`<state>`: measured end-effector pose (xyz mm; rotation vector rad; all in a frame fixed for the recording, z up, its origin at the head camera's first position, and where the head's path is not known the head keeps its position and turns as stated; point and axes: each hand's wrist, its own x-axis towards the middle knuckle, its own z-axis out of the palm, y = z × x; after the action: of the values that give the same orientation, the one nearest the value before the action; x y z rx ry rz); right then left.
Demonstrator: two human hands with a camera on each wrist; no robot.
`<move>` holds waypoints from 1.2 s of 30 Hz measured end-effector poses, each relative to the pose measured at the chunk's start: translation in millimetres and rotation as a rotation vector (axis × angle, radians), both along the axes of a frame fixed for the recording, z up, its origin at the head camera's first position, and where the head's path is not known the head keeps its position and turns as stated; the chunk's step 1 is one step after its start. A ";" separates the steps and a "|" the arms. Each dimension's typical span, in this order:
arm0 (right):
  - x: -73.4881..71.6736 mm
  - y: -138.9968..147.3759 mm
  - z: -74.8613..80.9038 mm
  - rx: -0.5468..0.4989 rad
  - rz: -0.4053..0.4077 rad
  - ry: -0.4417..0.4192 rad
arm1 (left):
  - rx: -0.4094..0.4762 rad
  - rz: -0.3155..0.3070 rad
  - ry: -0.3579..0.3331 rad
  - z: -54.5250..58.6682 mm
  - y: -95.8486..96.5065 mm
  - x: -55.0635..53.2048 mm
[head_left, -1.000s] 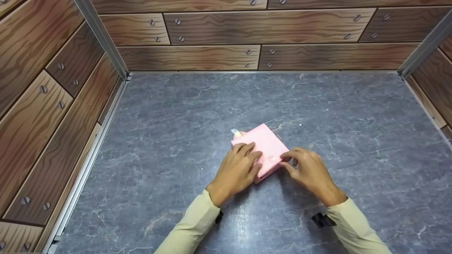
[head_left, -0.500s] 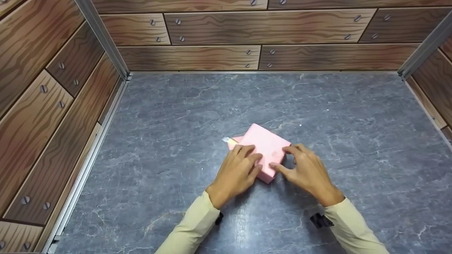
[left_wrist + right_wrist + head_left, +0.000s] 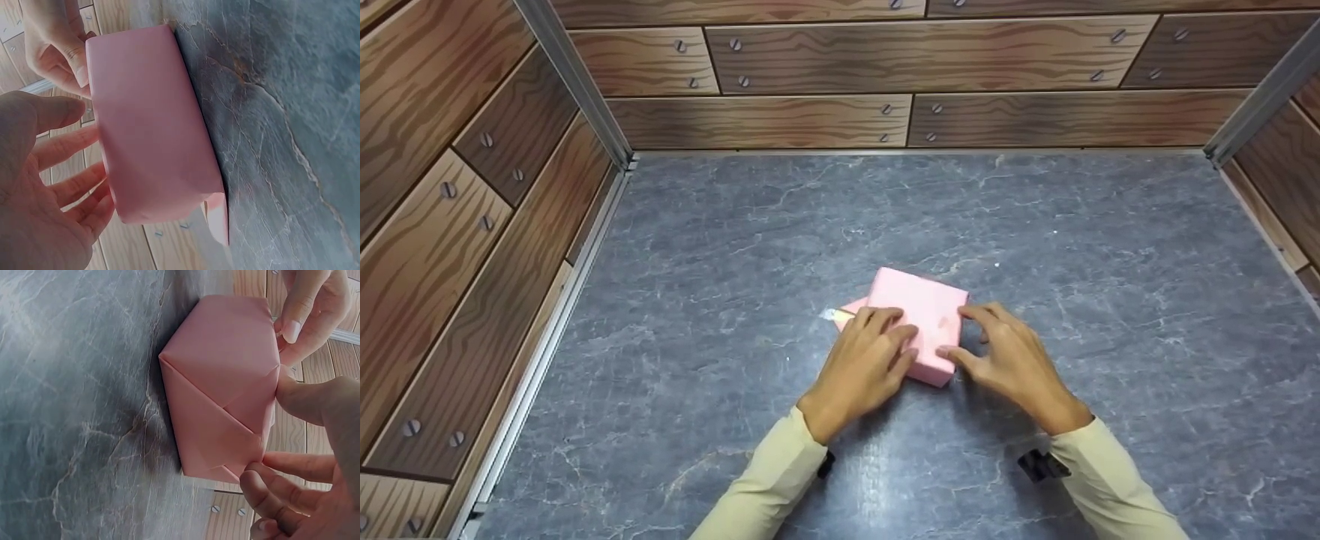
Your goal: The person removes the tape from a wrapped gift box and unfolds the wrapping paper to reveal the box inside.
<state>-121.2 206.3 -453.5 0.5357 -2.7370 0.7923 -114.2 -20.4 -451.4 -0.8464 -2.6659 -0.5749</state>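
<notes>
A box wrapped in pink paper (image 3: 919,307) sits on the grey marbled surface. At its left end a loose paper flap (image 3: 216,219) sticks out, with a strip of clear tape (image 3: 832,314) on it. My left hand (image 3: 861,360) rests its fingertips on the box's top, near the left side. My right hand (image 3: 1012,360) holds the right side of the box between thumb and fingers, the thumb at the near part and a forefinger at the far corner. Folded paper seams show on the box's right end in the right wrist view. The underside is hidden.
Wood-patterned walls (image 3: 930,60) with metal corner strips (image 3: 577,82) enclose the surface at the back and both sides. A tiny white speck (image 3: 997,265) lies beyond the box. Both forearms wear pale sleeves (image 3: 769,472), with a dark device (image 3: 1042,465) near the right wrist.
The box has turned counterclockwise under my left hand, its taped flap swinging left and toward me. My right hand has moved from the corner to the right side, thumb and forefinger wider apart.
</notes>
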 end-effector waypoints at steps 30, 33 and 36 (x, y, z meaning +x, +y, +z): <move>-5.3 4.7 1.6 -0.084 0.057 -0.055 | -0.005 -0.030 -0.071 -1.1 1.6 -2.0; -6.2 3.4 4.6 -0.093 0.026 -0.049 | -0.016 -0.031 -0.066 -0.9 1.4 -2.1; -7.6 -0.7 6.5 -0.106 -0.003 -0.033 | -0.024 -0.025 -0.064 -0.7 1.2 -2.0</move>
<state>-128.7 205.6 -447.0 0.5009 -2.7058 0.9467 -116.1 -19.2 -452.0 -0.8831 -2.7293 -0.5861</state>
